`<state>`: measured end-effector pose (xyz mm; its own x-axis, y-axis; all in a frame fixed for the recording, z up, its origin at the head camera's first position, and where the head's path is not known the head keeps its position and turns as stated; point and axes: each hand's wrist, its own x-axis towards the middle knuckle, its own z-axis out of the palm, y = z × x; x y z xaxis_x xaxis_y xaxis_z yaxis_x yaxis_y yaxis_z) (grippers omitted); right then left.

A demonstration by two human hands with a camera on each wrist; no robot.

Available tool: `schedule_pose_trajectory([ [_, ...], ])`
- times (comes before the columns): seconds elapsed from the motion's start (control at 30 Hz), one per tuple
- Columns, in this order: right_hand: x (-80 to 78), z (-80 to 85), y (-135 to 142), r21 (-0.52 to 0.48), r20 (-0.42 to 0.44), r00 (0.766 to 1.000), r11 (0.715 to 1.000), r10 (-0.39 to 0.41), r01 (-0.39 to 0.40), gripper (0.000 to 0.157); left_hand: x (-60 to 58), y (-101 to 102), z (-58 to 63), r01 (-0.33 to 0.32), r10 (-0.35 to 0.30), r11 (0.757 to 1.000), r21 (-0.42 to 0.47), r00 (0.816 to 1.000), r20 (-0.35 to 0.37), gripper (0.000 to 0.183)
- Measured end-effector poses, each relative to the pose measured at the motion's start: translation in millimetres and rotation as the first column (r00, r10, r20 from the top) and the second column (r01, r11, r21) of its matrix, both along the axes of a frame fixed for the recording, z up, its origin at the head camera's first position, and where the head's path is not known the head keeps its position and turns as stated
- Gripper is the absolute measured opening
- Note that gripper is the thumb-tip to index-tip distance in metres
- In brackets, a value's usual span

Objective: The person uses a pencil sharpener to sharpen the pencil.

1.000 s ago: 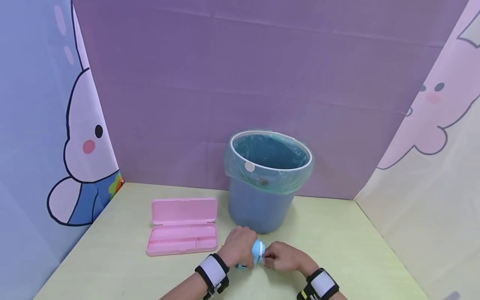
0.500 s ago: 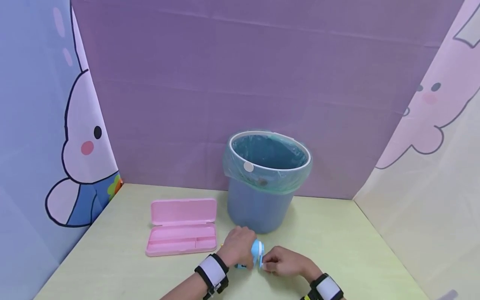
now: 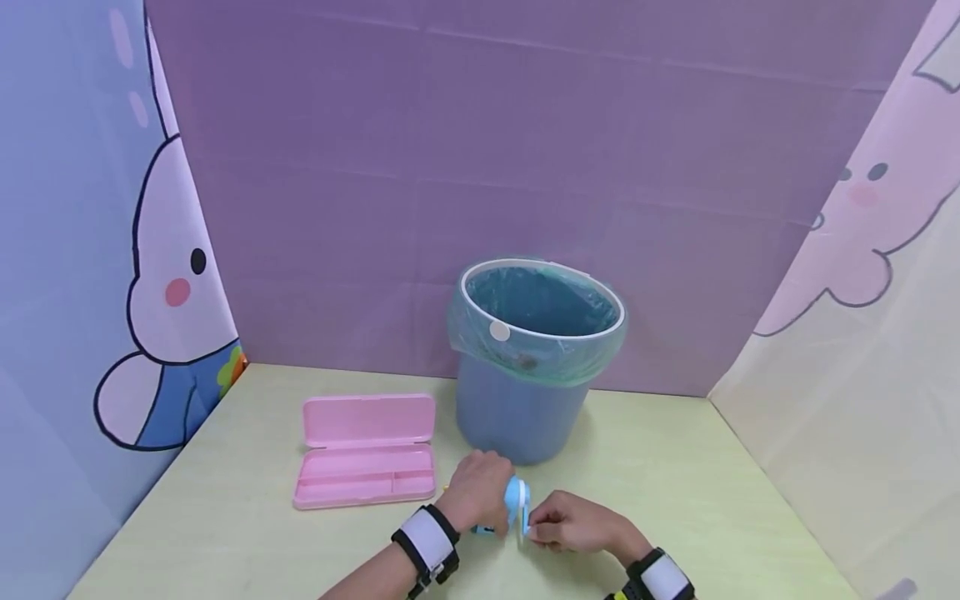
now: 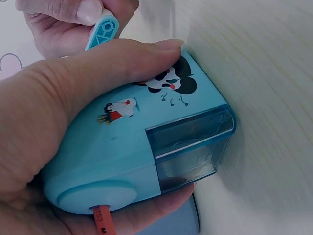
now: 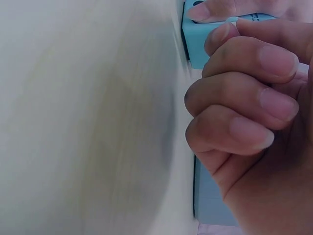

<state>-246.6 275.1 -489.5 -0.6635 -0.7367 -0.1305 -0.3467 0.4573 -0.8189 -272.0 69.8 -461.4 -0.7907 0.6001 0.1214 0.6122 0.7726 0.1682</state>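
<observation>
On the table, my left hand (image 3: 474, 493) grips a light blue hand-crank pencil sharpener (image 4: 122, 152) with small cartoon prints and a clear shavings drawer (image 4: 190, 156). The thumb lies across its printed face, and fingers wrap underneath. A red pencil (image 4: 103, 223) sticks out of the round hole at one end. At the opposite end, my right hand (image 3: 577, 525) pinches the knob of the blue crank (image 4: 105, 29) between thumb and forefinger; its other fingers are curled. In the head view the crank arm points toward me. Most of the sharpener is hidden there behind my left hand.
An open pink pencil case (image 3: 364, 492) with divided compartments lies left of my hands. Just beyond them stands a blue trash bin (image 3: 517, 412) lined with a green bag. A purple backdrop (image 3: 337, 208) rises behind the table.
My right hand has moved slightly toward me, and the crank arm has swung down with it. The left hand and the sharpener body have stayed in place.
</observation>
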Motion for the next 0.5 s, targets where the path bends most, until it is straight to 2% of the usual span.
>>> schedule_pose_trajectory([
  [0.17,0.8,2.2,0.0,-0.016,0.020,1.000,1.000,0.012,-0.012,0.032,0.9,-0.7,-0.2,0.003,-0.003,1.000,0.002,1.000,0.008,0.044],
  [0.33,0.0,3.0,-0.2,-0.011,-0.025,1.000,1.000,0.015,-0.016,0.033,0.7,-1.0,0.6,-0.010,0.010,1.000,0.000,1.000,-0.006,0.045],
  [0.5,-0.3,7.4,0.4,-0.013,-0.032,0.999,1.000,0.016,-0.016,0.032,0.3,-1.0,2.2,-0.012,0.012,1.000,-0.003,1.000,-0.005,0.045],
])
